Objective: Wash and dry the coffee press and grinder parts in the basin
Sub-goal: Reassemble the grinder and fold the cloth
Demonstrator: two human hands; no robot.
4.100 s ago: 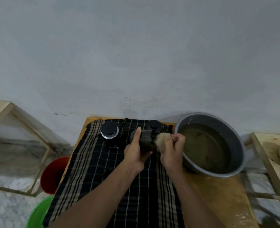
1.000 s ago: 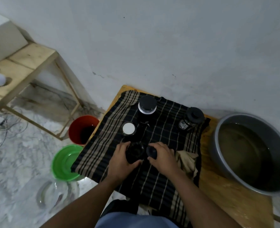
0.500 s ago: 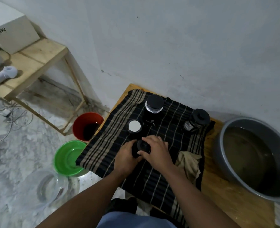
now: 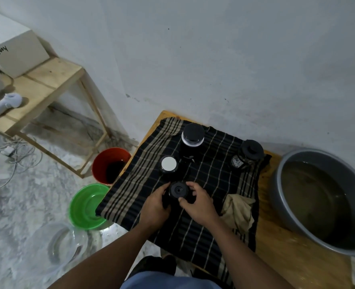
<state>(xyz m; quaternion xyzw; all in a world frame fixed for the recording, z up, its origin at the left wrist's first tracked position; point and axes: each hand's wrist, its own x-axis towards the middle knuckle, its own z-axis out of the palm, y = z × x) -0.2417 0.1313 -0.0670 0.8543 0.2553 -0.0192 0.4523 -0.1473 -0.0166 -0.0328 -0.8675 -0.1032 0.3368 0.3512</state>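
A small black round grinder part [image 4: 178, 190] stands on the dark striped cloth [image 4: 212, 178]. My left hand [image 4: 154, 207] grips its left side and my right hand [image 4: 199, 203] pinches its right rim. Behind it stand a black part with a white disc top [image 4: 168, 164], a tall black jar with a clear band [image 4: 193, 135] and the glass coffee press [image 4: 246, 155] with a black lid. A crumpled beige rag [image 4: 238, 211] lies to my right. The grey basin [image 4: 284, 163] holds murky water at the right.
The cloth covers a low wooden table [image 4: 276, 253] against a white wall. On the floor to the left sit a red bucket [image 4: 110, 163], a green bowl [image 4: 85, 205] and a clear glass bowl [image 4: 68, 245]. A wooden bench [image 4: 47, 84] carries a white box.
Four seconds ago I wiped a part with the rag beside the basin. Since then the rag lies on the cloth and both hands have come onto the black round part.
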